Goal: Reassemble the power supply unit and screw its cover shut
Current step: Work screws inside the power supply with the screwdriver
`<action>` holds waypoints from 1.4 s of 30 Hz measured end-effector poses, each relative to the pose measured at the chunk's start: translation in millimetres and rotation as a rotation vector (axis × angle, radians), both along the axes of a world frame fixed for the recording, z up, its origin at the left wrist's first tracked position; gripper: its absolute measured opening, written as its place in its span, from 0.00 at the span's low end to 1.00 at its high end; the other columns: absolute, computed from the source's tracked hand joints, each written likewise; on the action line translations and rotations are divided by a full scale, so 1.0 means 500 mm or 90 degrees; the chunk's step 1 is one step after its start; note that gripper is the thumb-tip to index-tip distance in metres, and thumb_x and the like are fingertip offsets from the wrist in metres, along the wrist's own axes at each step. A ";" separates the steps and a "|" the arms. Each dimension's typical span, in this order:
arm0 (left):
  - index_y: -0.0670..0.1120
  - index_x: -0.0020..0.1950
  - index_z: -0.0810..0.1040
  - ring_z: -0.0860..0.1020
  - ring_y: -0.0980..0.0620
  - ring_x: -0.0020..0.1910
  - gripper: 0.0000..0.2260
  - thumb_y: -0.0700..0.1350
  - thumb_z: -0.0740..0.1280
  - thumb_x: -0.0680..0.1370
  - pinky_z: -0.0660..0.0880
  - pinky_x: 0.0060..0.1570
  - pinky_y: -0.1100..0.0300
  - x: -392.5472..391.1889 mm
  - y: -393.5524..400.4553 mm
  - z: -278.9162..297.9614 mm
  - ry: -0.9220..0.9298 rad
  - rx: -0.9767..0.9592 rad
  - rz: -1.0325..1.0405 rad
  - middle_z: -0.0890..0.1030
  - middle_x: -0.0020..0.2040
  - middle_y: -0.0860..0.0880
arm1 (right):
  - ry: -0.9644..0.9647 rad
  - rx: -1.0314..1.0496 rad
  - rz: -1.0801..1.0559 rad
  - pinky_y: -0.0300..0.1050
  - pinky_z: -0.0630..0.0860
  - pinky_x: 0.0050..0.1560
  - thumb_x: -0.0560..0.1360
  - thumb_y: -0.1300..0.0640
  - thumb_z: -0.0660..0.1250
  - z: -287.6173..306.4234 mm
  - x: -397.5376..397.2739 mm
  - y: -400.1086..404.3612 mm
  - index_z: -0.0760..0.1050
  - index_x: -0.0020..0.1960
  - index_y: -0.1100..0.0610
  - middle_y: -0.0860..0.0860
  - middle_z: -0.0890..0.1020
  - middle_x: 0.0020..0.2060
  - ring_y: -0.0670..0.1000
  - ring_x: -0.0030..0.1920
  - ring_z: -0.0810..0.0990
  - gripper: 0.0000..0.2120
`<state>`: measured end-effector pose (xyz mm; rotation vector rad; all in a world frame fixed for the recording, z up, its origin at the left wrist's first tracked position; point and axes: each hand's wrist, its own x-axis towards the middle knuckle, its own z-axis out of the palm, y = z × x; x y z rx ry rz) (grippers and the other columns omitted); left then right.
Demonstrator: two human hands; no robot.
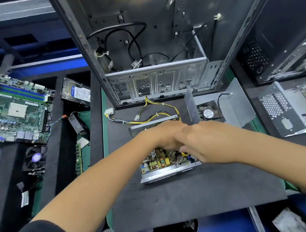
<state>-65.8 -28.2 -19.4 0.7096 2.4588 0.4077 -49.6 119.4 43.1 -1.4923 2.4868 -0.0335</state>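
The open power supply unit (167, 174) lies on the dark mat in the middle, its circuit board (155, 162) showing at the near end. My left hand (163, 135) reaches down into the unit, fingers bent under the palm and hidden. My right hand (206, 142) crosses just beside it, touching it, with the thumb next to a yellow part (185, 153) on the board. What either hand holds is hidden. The unit's yellow and black cable bundle (148, 116) trails away behind it. The grey cover (237, 105), with a black fan (210, 112) in it, lies at the right rear.
An empty PC case (155, 80) stands upright behind the mat. A motherboard (13, 111), a hard drive (77, 94) and a small fan (78, 125) lie at the left. A second power supply housing (294, 108) and another case (283, 42) are at the right.
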 end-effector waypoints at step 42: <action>0.42 0.42 0.83 0.78 0.46 0.39 0.05 0.44 0.74 0.72 0.74 0.41 0.56 0.055 -0.130 0.045 -0.098 0.260 0.184 0.82 0.39 0.46 | -0.146 -0.187 -0.220 0.43 0.67 0.28 0.74 0.59 0.63 0.134 -0.069 -0.014 0.72 0.37 0.53 0.44 0.80 0.27 0.39 0.29 0.73 0.08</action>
